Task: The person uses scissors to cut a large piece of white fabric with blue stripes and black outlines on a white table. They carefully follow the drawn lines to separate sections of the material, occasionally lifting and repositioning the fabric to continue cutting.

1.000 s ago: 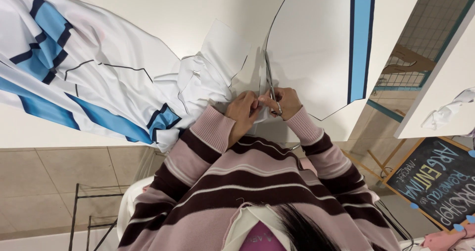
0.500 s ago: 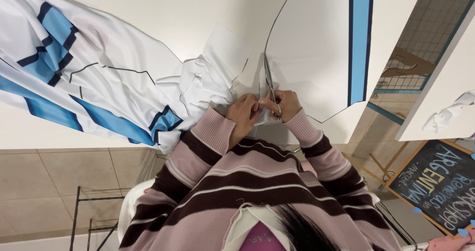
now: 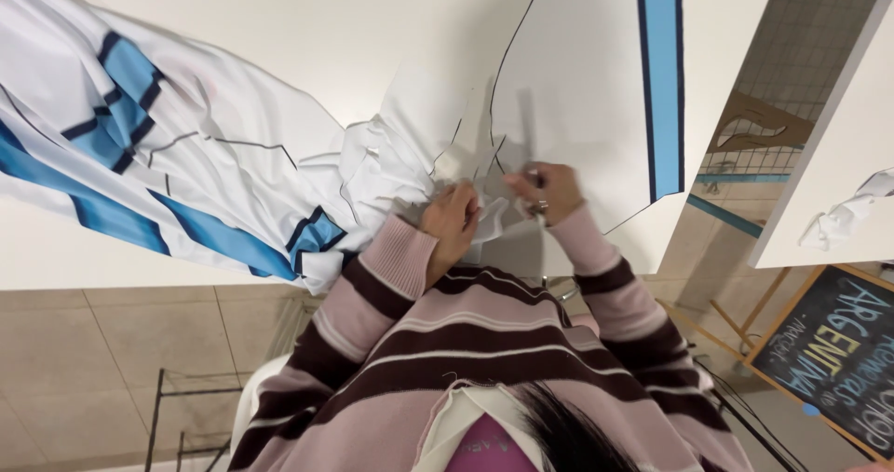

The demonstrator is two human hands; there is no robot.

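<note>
Both hands work close together at the near edge of the worktop (image 3: 326, 25), over a bunched fold of white fabric (image 3: 391, 169). Left hand (image 3: 453, 222) is curled, its fingers pinching a crumpled bit of the cloth just beside the other hand. Right hand (image 3: 549, 193) is closed too, gripping something small and pale at the fabric's edge; a ring shows on one finger, and what exactly it holds is too hidden to tell. The two hands are nearly touching, with the fold of cloth between them.

The white fabric spreads from the hands leftward across the worktop, gathered into wrinkles near them and lying flatter farther off. It carries blue bands edged in dark navy (image 3: 112, 137), and thin dark lines run across the white parts. To the right of the hands a flatter white panel (image 3: 577, 72) lies on the worktop, with a long curved dark line drawn on it and a straight blue stripe (image 3: 659, 72) running along its far side.

Sleeves of a pink sweater with dark stripes (image 3: 447, 342) reach from below toward the hands. At the far right a second white surface (image 3: 838, 137) bears a crumpled white scrap (image 3: 843, 219), and a chalkboard sign (image 3: 833, 356) stands on the tiled floor (image 3: 93, 360).
</note>
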